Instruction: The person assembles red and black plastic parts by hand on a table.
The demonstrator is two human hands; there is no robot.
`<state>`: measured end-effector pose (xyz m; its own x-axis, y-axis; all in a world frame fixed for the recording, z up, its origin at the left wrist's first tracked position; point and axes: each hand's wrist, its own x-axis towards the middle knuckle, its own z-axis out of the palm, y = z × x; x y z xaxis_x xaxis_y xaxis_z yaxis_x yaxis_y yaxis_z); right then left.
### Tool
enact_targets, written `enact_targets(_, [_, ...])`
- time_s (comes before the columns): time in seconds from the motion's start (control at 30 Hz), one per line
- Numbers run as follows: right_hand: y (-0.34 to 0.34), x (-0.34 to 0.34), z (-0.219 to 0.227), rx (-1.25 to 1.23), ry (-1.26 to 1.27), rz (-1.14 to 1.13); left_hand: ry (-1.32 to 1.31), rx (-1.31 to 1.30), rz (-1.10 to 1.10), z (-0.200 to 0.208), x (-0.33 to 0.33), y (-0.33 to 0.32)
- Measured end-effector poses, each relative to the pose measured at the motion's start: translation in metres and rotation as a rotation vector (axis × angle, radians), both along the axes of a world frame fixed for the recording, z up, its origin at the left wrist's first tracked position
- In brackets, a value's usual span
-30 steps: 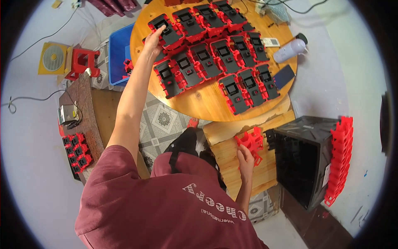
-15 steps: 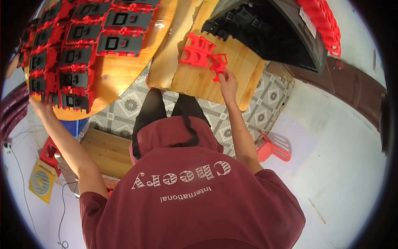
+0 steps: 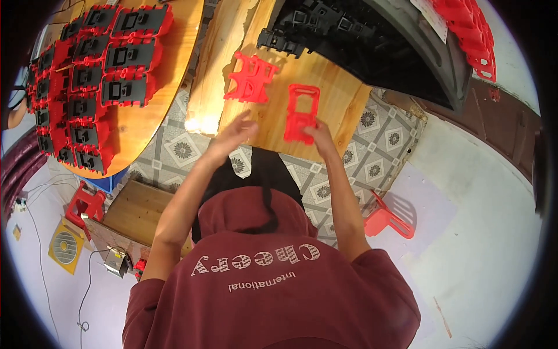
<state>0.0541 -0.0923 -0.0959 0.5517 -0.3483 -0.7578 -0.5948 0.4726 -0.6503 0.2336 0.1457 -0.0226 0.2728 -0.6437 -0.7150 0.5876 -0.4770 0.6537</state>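
Note:
My right hand (image 3: 319, 136) grips the lower right side of a red plastic frame (image 3: 299, 123), which stands out over the small wooden table (image 3: 343, 99). The frame has a large rectangular opening at its far end. To the left, my left hand (image 3: 235, 135) is over the table's near edge, fingers apart and slightly blurred, holding nothing. Just beyond it, another red plastic piece (image 3: 249, 75) lies on the wood. Black plastic parts (image 3: 282, 42) lie farther back, by the rim of a large black tub.
Rows of red-and-black assembled units (image 3: 87, 75) cover much of the round table (image 3: 165, 81) at left. Black parts fill the tub (image 3: 456, 72). Red pieces (image 3: 472, 35) are stacked at upper right. Another person's hand (image 3: 17, 114) shows at the left edge. A red chair (image 3: 388, 224) stands at right.
My left hand has moved right, from the round table's units to the small table. My right hand has drawn a red frame nearer, apart from the other red piece. The view has shifted slightly.

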Motion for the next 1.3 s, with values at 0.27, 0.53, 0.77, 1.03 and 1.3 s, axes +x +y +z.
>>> enact_targets(0.27, [-0.054,0.049,0.050,0.311,-0.216,0.663,0.345,-0.399,0.632,-0.002,-0.044,-0.035])
enact_targets(0.53, [-0.119,0.227,-0.101,-1.490,-0.078,0.352,0.257,-0.246,0.753,0.022,-0.042,-0.022])
enact_targets(0.77, [-0.130,0.188,-0.074,-1.166,-0.099,0.620,0.227,-0.231,0.867,0.016,-0.036,-0.031])
enact_targets(1.03, [-0.029,0.075,0.142,-0.685,-0.487,0.231,0.090,-0.229,0.779,0.026,-0.019,-0.062])
enact_targets(1.3, [0.039,0.078,0.194,-1.370,-0.615,0.354,0.074,-0.518,0.734,0.078,-0.012,-0.074])
